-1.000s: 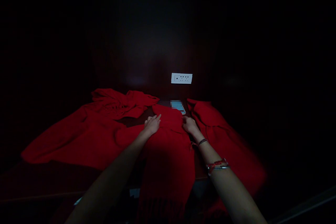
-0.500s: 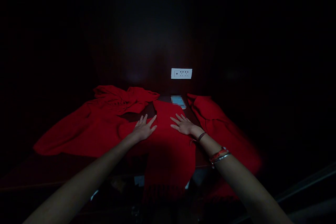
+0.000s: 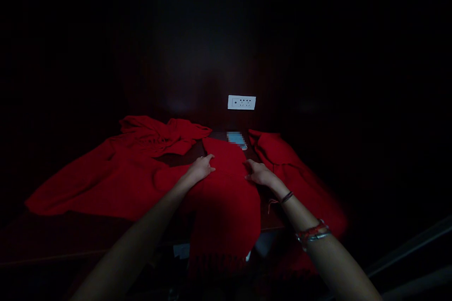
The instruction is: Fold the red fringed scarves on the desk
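Observation:
A red fringed scarf lies lengthwise in front of me on a dark table, its fringe hanging over the near edge. My left hand is closed on the scarf's left edge, thumb and forefinger on top and the other fingers curled out of sight. On the opposite edge, my right hand grips the scarf in the same way. Between the hands the cloth is mostly flat, with faint creases.
More red cloth spreads to the left, bunched toward the back. Another red cloth drapes at the right. A phone-like device with a blurred screen rests beyond the scarf. A white socket plate is on the dark wall.
Both hands were spread flat on the scarf; they have moved outward to its two edges and their fingers have curled in. The view has shifted slightly.

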A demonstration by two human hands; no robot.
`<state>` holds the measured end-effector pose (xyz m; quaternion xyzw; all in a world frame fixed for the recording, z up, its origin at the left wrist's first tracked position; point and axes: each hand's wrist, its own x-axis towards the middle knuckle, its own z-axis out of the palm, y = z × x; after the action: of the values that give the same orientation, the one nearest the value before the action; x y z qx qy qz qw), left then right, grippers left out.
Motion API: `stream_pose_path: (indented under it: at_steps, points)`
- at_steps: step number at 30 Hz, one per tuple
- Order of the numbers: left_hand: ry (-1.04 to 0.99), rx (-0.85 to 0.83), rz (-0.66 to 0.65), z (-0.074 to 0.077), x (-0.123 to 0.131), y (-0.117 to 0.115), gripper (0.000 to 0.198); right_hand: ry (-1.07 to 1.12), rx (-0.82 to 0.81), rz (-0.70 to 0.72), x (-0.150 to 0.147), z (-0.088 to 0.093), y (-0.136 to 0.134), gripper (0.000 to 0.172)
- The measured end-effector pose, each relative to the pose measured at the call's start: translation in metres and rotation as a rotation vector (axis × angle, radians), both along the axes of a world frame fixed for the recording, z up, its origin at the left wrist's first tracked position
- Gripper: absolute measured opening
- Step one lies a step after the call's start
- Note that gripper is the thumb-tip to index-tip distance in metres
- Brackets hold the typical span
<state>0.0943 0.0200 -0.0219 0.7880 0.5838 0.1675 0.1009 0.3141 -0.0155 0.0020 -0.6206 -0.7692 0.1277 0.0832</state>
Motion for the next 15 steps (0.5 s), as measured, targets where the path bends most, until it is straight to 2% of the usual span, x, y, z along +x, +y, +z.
stream_pose_path:
  at_steps: [3, 5, 8, 10, 12, 15]
  points:
    - [-0.012, 0.015, -0.015, -0.001, -0.005, -0.002, 0.041, -0.056, 0.101, 0.064, 0.005, -0.007, 0.001, 0.039]
    - [-0.016, 0.004, -0.016, -0.001, -0.005, -0.004, 0.042, -0.166, 0.139, 0.045, 0.008, -0.007, -0.002, 0.036]
    - [0.013, 0.001, -0.042, -0.002, -0.001, -0.007, 0.044, -0.313, 0.059, -0.022, 0.010, -0.001, -0.009, 0.041]
    - [0.045, 0.033, -0.060, -0.004, 0.003, -0.009, 0.044, -0.355, -0.001, -0.009, 0.009, 0.005, -0.012, 0.041]
    - [0.048, 0.066, -0.066, -0.006, 0.005, -0.010, 0.044, -0.356, 0.035, 0.074, 0.005, 0.012, -0.010, 0.037]
    - [-0.035, 0.047, -0.045, -0.007, 0.006, -0.012, 0.044, -0.283, 0.204, 0.261, -0.008, 0.018, 0.004, 0.033]
